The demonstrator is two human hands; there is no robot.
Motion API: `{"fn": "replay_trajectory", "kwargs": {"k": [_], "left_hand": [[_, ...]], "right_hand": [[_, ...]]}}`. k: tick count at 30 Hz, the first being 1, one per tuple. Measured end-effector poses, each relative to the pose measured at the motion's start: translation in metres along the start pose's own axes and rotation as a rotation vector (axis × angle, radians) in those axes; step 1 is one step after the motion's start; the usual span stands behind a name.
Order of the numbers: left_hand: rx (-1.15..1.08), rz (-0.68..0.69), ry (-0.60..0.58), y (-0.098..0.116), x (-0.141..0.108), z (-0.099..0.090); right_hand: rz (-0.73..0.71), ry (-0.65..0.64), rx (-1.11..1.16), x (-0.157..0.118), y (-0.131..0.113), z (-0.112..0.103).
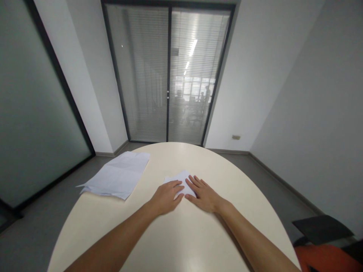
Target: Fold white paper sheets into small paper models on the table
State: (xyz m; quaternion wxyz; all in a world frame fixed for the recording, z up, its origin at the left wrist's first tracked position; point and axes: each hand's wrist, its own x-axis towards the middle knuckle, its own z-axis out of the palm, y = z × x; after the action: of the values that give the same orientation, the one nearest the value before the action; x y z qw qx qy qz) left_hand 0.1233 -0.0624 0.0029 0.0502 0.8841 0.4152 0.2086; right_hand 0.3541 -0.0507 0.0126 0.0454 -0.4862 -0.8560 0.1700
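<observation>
A small piece of white paper (181, 176), apparently folded, lies on the cream round table (181, 238) in front of me. My left hand (169, 195) rests over its left side, fingers stretched toward the middle. Across the paper's right side lies my right hand (204, 194), flat with its fingers spread. Both hands press on the paper from above, and neither grips it. Their palms and fingers hide much of its outline, so I cannot tell its full shape.
A stack of creased white sheets (119, 175) lies at the table's left, overhanging the edge. A chair with a red seat (326, 258) and black back (323, 228) stands at the lower right. Beyond the table is a glass door with blinds (170, 75).
</observation>
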Motion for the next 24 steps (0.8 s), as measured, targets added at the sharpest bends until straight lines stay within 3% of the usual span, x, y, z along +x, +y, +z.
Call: {"fn": "replay_trajectory", "kwargs": {"k": [9, 24], "left_hand": [[0.01, -0.013, 0.016, -0.001, 0.001, 0.002], [0.129, -0.168, 0.086, -0.015, 0.001, 0.008]], "right_hand": [[-0.029, 0.009, 0.013, -0.003, 0.001, -0.003], [-0.198, -0.013, 0.06, -0.008, -0.008, -0.014]]}}
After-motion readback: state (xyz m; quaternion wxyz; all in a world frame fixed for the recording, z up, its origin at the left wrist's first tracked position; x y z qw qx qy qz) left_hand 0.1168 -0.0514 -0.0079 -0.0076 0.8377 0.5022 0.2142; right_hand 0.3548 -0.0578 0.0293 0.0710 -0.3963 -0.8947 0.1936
